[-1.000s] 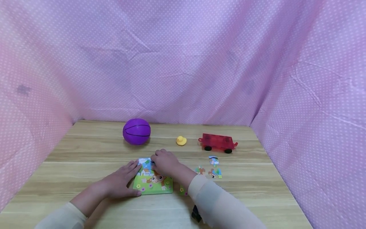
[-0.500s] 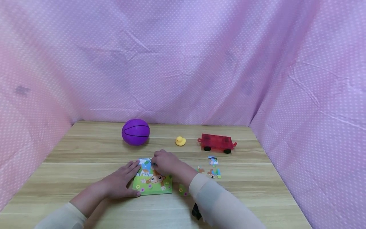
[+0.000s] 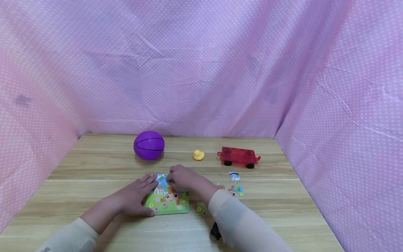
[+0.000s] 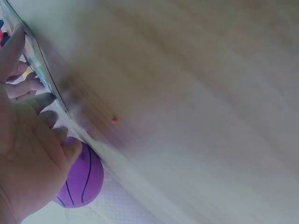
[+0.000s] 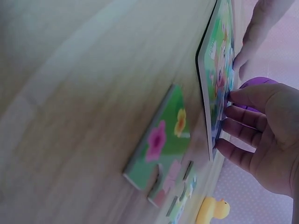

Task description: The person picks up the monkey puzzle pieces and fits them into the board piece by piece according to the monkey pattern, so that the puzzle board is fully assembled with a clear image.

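A jigsaw puzzle board (image 3: 168,209) with a monkey on green grass lies flat on the table. My left hand (image 3: 135,196) rests along its left side, fingers extended over the upper left corner and thumb at the lower left. Over the upper right part is my right hand (image 3: 182,177), thumb and fingers bent down, pinching a blue puzzle piece that is mostly hidden in the head view. From the right wrist, those fingertips (image 5: 228,125) show right at the board's surface. Loose puzzle pieces lie right of the board, including a green flowered one (image 5: 161,140) and a blue-and-white one (image 3: 234,176).
Behind the board sits a purple ball (image 3: 149,145), with a yellow rubber duck (image 3: 198,155) to its right. Farther right stands a red toy wagon (image 3: 238,156). A black object (image 3: 215,231) shows beside the right sleeve. Pink dotted cloth (image 3: 201,70) surrounds the wooden table (image 3: 267,217).
My left fingers have shifted slightly right, farther over the board's upper left corner. The right hand stays at the upper right part with hardly any movement.
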### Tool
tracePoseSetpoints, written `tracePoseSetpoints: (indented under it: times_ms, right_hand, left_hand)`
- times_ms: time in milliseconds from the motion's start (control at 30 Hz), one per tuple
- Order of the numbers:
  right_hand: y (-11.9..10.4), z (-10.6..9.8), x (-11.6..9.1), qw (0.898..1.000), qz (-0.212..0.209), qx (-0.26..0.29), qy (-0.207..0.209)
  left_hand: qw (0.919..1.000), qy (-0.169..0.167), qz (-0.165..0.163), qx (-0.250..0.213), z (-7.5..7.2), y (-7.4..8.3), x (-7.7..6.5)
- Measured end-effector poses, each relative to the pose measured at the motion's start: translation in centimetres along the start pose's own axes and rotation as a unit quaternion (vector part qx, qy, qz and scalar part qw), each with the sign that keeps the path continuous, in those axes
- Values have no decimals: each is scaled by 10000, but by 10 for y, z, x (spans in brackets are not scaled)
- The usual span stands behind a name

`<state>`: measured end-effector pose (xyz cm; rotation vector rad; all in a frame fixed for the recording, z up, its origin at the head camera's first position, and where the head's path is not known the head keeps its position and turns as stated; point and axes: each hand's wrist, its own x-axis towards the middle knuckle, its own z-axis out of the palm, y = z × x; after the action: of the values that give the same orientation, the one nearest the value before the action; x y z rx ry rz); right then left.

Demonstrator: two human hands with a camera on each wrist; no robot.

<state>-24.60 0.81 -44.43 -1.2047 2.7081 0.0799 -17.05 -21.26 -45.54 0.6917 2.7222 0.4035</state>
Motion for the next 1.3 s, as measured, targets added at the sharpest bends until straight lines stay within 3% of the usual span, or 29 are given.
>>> tracePoseSetpoints:
  times_ms: [467, 700, 800, 900, 1067, 1300]
  right_hand:
    - [4, 1, 2, 10000, -53, 41, -54]
    - [5, 2, 3, 10000, -65, 64, -16]
    - [6, 2, 2, 9999, -70, 118, -26]
    - [9, 2, 1, 9992, -63, 389, -58]
    - [20, 0, -5, 9907, -41, 1356, -130]
    - [55, -8, -31, 9850, 468, 1614, 379]
  left_hand:
    - [9993, -207, 317, 62, -8, 5, 7]
    - [9994, -304, 43, -140, -7, 4, 12]
    - [9991, -376, 96, -154, -7, 4, 12]
    - [9989, -430, 177, -47, -6, 4, 13]
    - [9989, -422, 172, -54, -6, 6, 13]
    - [9989, -375, 242, -149, -6, 7, 12]
